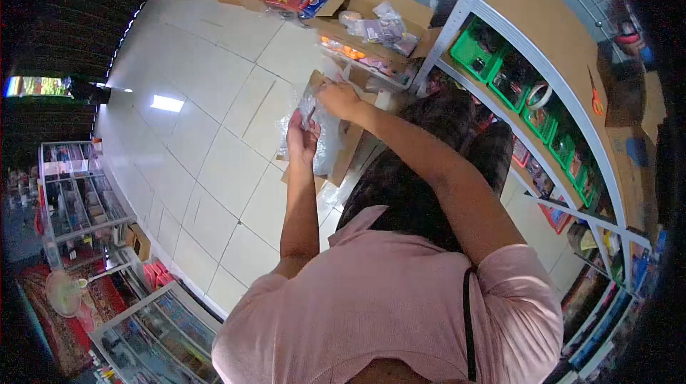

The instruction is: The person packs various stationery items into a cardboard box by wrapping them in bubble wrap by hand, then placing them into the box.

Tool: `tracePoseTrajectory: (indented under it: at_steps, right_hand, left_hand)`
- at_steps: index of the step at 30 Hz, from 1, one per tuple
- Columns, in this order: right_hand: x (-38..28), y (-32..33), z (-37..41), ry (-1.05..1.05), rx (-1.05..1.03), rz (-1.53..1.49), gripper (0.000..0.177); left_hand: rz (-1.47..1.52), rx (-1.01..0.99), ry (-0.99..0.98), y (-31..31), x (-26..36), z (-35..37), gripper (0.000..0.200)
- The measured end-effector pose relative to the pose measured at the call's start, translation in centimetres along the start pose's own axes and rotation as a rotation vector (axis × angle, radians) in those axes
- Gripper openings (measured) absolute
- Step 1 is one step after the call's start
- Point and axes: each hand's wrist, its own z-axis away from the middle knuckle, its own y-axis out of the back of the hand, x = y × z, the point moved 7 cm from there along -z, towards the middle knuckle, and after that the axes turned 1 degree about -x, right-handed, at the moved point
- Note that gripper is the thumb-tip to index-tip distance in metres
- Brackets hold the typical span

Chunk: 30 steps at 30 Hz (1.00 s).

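My left hand (302,137) is closed on the lower part of a crumpled clear plastic wrap (308,107). Just above it and to the right, my right hand (339,99) grips the upper end of the wrap, beside a small brown piece (316,81) that looks like cardboard. Under both hands lies an open cardboard box (349,150) on the floor, with bubble wrap (327,142) bulging out of it. What exactly is inside the wrap is too small to make out.
A box of packaged goods (389,29) stands ahead against the wall. On the right rises a metal shelf (457,12) with green baskets (475,48) and orange scissors (597,100). Glass display cases (153,327) are at the lower left. Pale tiles (214,148) cover the floor.
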Motion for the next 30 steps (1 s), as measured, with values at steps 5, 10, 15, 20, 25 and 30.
tracePoseTrajectory:
  at_steps: [5,10,15,20,25,30]
  right_hand:
    - [0.8,1.4,-1.5,-0.178,-0.03,-0.27,0.016]
    - [-0.6,2.6,-1.0,-0.146,0.002,-0.238,0.015]
    - [-4.4,3.7,1.3,0.134,-0.026,-0.004,0.015]
    - [-4.5,3.4,2.7,0.177,0.049,0.129,0.012]
    - [-1.5,4.6,3.2,-0.06,-0.007,-0.008,0.014]
    - [2.4,7.9,3.5,-0.208,0.17,-0.345,0.021]
  left_hand:
    - [0.112,0.106,-0.293,5.1,-0.8,-0.1,0.048]
    - [-0.142,0.139,0.146,-0.2,-6.0,0.4,0.068]
    - [-0.3,0.221,-0.038,2.1,-7.9,-9.4,0.068]
    - [-0.66,0.266,-0.223,4.7,-7.0,-12.0,0.068]
    - [-1.093,0.31,-0.479,4.1,-5.7,-14.4,0.068]
    - [-1.186,0.345,-0.656,6.6,-3.6,-15.5,0.069]
